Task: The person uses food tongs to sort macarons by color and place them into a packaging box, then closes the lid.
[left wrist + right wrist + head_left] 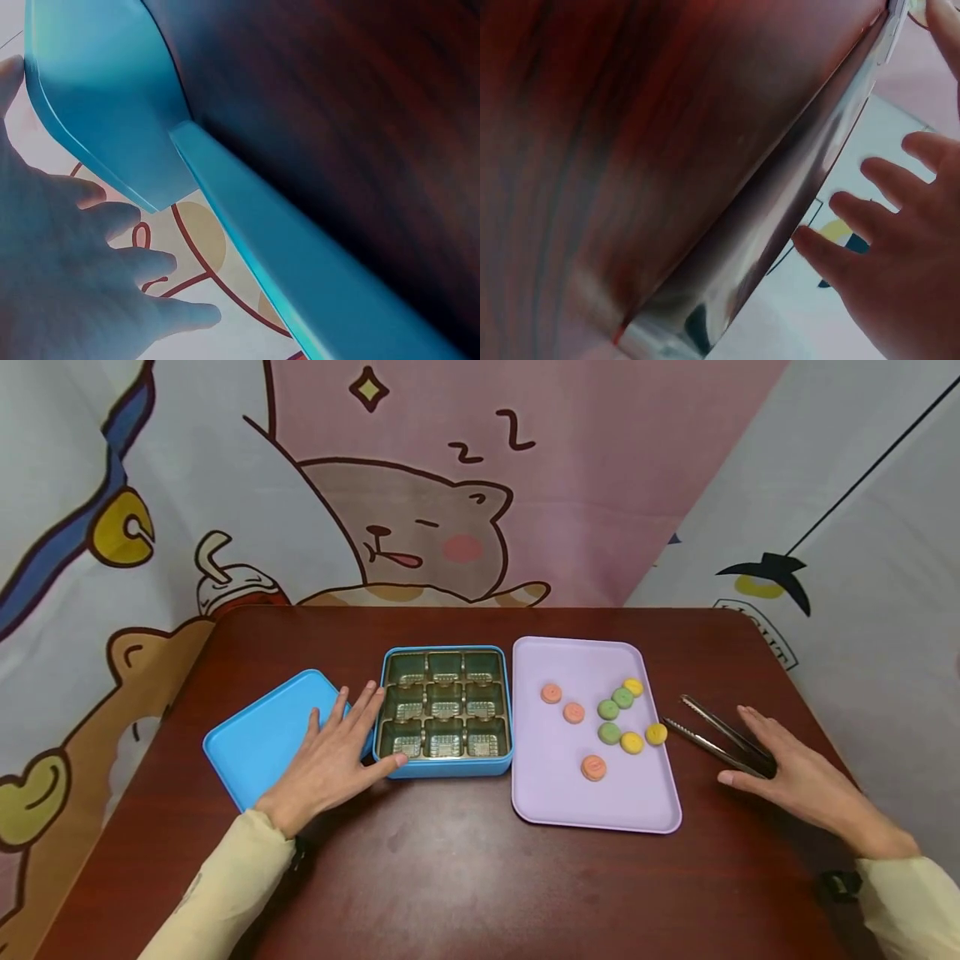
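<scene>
My left hand (330,767) is held with spread fingers at the left side of a blue box (450,768), thumb near its front left corner. Inside the box is a gold insert with rows of square compartments. Partly under that hand lies a flat blue lid (273,735). The left wrist view shows the hand (67,262) beside the box wall (112,97), gripping nothing. On the right, my right hand (810,785) hovers with extended fingers around the back end of metal tongs (723,731). Those tongs (757,217) appear close up in the right wrist view, apart from the fingers.
A lilac tray (570,806) stands between the box and the tongs. It bears several small macarons: orange-pink (593,767), green (608,710) and yellow (632,743). One yellow macaron (656,734) sits on its right rim. A cartoon-print cloth (585,485) hangs behind the brown table (450,868).
</scene>
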Motion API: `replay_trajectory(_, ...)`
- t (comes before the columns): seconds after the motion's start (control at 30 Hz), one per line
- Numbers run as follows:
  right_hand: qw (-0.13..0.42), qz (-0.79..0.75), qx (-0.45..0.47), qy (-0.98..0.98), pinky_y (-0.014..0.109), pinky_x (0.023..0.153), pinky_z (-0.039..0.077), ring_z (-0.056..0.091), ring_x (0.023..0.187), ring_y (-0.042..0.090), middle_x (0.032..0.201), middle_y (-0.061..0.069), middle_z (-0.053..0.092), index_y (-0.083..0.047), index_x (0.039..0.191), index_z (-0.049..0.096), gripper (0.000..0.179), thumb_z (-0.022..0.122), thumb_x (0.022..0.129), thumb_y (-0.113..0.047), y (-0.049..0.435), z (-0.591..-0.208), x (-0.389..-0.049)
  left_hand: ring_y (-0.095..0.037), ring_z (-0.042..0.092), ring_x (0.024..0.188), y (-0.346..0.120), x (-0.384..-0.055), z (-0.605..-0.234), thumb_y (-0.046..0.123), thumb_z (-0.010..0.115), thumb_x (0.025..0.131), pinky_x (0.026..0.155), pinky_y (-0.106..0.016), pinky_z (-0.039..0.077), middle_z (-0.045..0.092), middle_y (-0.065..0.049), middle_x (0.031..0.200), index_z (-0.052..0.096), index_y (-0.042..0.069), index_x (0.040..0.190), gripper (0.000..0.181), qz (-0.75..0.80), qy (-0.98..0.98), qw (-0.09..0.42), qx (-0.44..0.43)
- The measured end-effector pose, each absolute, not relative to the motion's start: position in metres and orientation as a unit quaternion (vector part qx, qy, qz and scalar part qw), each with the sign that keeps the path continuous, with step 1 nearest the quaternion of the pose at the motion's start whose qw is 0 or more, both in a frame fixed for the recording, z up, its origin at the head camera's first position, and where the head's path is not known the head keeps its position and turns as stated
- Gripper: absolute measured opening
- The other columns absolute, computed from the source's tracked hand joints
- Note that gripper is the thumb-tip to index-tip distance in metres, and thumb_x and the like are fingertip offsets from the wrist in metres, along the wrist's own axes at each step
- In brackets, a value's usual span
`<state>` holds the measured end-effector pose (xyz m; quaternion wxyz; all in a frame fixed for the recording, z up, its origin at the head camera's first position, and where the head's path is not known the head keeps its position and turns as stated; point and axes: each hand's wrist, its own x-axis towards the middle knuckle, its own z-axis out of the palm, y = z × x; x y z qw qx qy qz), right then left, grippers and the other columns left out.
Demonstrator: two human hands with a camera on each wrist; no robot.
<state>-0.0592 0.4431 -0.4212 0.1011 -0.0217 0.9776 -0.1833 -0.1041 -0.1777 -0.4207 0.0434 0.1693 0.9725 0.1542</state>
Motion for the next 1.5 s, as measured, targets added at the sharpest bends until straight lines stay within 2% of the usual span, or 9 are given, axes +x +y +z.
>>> replay_trajectory(0.17,0.11,-0.158,-0.017,0.981,0.08,0.096,0.033,0.036,0.132,0.063,0.152,0.042,0.032,0.0,0.164,0.017,0.117,0.082,0.084,-0.056,0.454,-0.421,-0.059,-0.044,0.005,0.157,-0.178,-0.104,-0.422,0.076,0.054,0.093,0.114,-0.078,0.007,0.014,-0.009,0.173,0.012,0.017,0.168,0.105,0.156,0.971,0.047,0.174)
replay_trajectory(0.4,0.092,-0.128,-0.011,0.987,0.078,0.089,0.039,0.047,0.115,0.059,0.132,0.041,0.044,0.017,0.146,0.042,0.104,0.083,0.083,-0.056,0.462,-0.422,-0.06,-0.045,0.007,0.157,-0.178,-0.105,-0.422,0.075,0.054,0.093,0.114,-0.077,0.008,0.014,-0.007,0.173,0.012,0.016,0.168,0.104,0.155,0.971,0.05,0.176)
replay_trajectory(0.63,0.093,-0.112,-0.001,0.989,0.074,0.084,0.044,0.054,0.102,0.057,0.119,0.042,0.052,0.021,0.128,0.055,0.089,0.085,0.083,-0.05,0.467,-0.42,-0.058,-0.044,0.006,0.157,-0.178,-0.105,-0.422,0.076,0.054,0.093,0.115,-0.077,0.008,0.013,-0.007,0.173,0.013,0.015,0.168,0.105,0.154,0.971,0.053,0.176)
replay_trajectory(0.8,0.094,-0.104,0.001,0.99,0.073,0.083,0.045,0.056,0.099,0.056,0.115,0.043,0.056,0.021,0.12,0.059,0.081,0.085,0.084,-0.047,0.468,-0.42,-0.055,-0.043,0.004,0.158,-0.177,-0.105,-0.422,0.079,0.051,0.092,0.115,-0.077,0.008,0.011,-0.005,0.173,0.013,0.015,0.168,0.106,0.154,0.97,0.06,0.175)
replay_trajectory(1.0,0.066,-0.1,-0.016,0.993,0.071,0.076,0.046,0.058,0.092,0.051,0.108,0.038,0.059,0.018,0.116,0.06,0.07,0.081,0.089,-0.043,0.467,-0.418,-0.052,-0.044,0.006,0.157,-0.177,-0.104,-0.422,0.077,0.053,0.092,0.115,-0.077,0.01,0.012,-0.007,0.173,0.014,0.013,0.168,0.106,0.155,0.971,0.058,0.175)
replay_trajectory(1.3,0.001,-0.11,0.002,0.994,0.069,0.073,0.046,0.054,0.086,0.043,0.108,0.029,0.051,0.011,0.123,0.054,0.067,0.077,0.093,-0.044,0.45,-0.404,-0.044,-0.043,0.004,0.158,-0.177,-0.104,-0.421,0.079,0.051,0.092,0.115,-0.076,0.011,0.011,-0.006,0.174,0.014,0.013,0.168,0.107,0.162,0.969,0.06,0.175)
replay_trajectory(1.5,-0.039,-0.123,-0.017,0.991,0.064,0.067,0.046,0.053,0.084,0.039,0.11,0.028,0.053,0.007,0.127,0.054,0.064,0.081,0.09,-0.039,0.431,-0.393,-0.037,-0.044,0.005,0.157,-0.177,-0.104,-0.42,0.079,0.052,0.092,0.115,-0.076,0.012,0.011,-0.007,0.173,0.014,0.012,0.167,0.107,0.164,0.969,0.058,0.178)
